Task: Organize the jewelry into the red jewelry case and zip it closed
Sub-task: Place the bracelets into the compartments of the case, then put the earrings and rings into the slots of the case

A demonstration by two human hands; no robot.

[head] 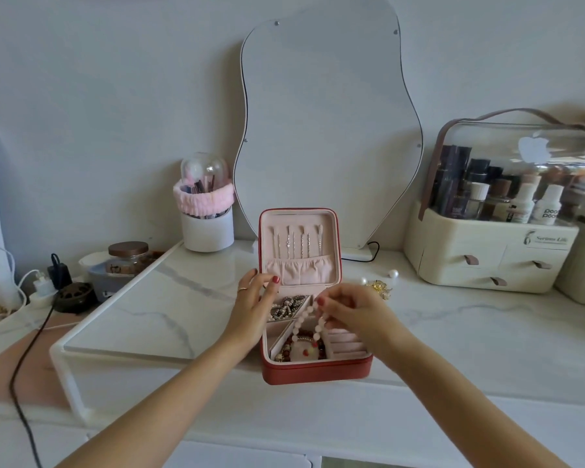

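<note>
The red jewelry case (318, 372) stands open on the marble top, its lid upright with several thin chains (298, 243) hanging inside. My right hand (350, 310) pinches a pale pink bead bracelet (304, 322) that dangles over the case's front compartment, where a red bead bracelet (289, 347) lies. My left hand (255, 300) rests on the case's left edge near the hinge, fingers spread, holding nothing. Silver jewelry (287, 305) fills the back left compartment. A gold piece (380, 287) and a pearl (393, 273) lie on the table behind my right hand.
A wavy mirror (328, 130) leans on the wall behind the case. A brush holder (207, 211) stands to the left, a cosmetics organizer (493, 251) to the right. A jar (127, 256), chargers and a black cable (24, 359) sit at the left.
</note>
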